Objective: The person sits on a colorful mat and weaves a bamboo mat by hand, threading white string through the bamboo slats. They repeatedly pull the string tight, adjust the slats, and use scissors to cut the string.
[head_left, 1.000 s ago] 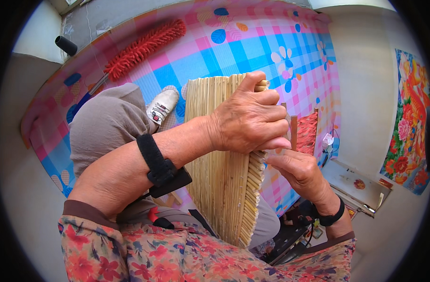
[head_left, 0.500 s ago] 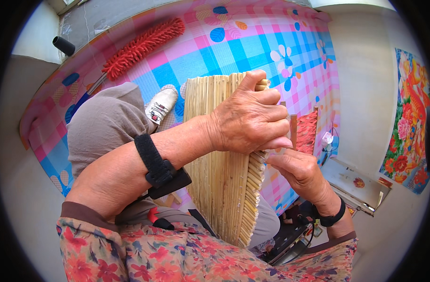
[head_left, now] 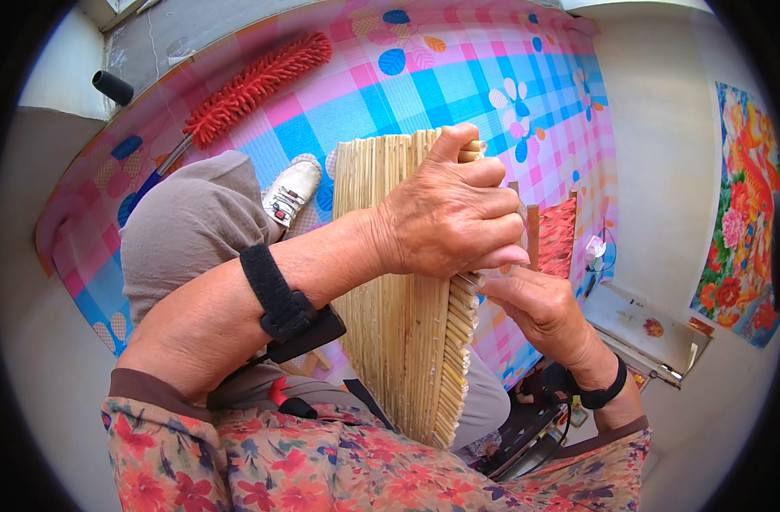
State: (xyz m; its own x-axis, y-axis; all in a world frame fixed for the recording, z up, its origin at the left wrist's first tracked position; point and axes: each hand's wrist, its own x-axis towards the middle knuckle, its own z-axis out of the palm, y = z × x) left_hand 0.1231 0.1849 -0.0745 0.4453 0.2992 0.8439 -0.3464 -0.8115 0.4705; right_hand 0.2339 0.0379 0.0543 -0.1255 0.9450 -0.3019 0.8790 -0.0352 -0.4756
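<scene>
A panel of pale dry stalks (head_left: 390, 333), laid side by side and joined, stands tilted across my lap. Its right edge shows a row of cut stalk ends. My left hand (head_left: 454, 209) is closed over the upper part of that edge, thumb up near the top corner and fingers curled around the far side. Just below and to the right, my right hand (head_left: 539, 311) pinches at the same edge, close to a protruding stalk end. What lies between its fingertips is too small and hidden to make out. Both wrists wear black straps.
A red fluffy duster (head_left: 258, 90) lies at the back left on the checked floor covering (head_left: 441, 94). Beyond my right hand is a small seat with red webbing (head_left: 557, 239). Near the right wall are a pale panel (head_left: 642, 328) and a colourful poster (head_left: 736, 222).
Both hands keep their places on the stalk panel's edge. The right fingertips have shifted very slightly; otherwise the scene looks the same.
</scene>
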